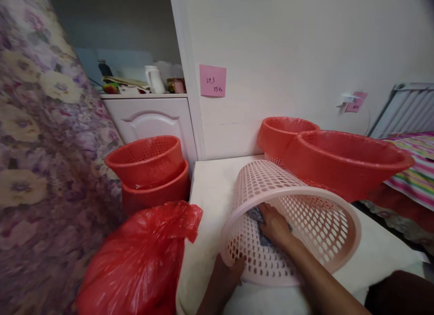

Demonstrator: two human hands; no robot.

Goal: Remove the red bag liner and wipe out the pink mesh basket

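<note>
A pale pink perforated plastic basket lies on its side on the white-covered table, its mouth turned toward me. My left hand grips the basket's rim at the lower left, thumb inside; its other fingers are partly hidden behind the wall. Inside the basket, my right hand is closed on a grey cloth, which it presses against the inner left wall. The cloth is bunched up, and part of it is covered by the fingers.
Red baskets are stacked at the left, behind a full red plastic bag. A large red basket and a smaller one stand right behind the pink basket. A wall backs the table; a striped bed is at right.
</note>
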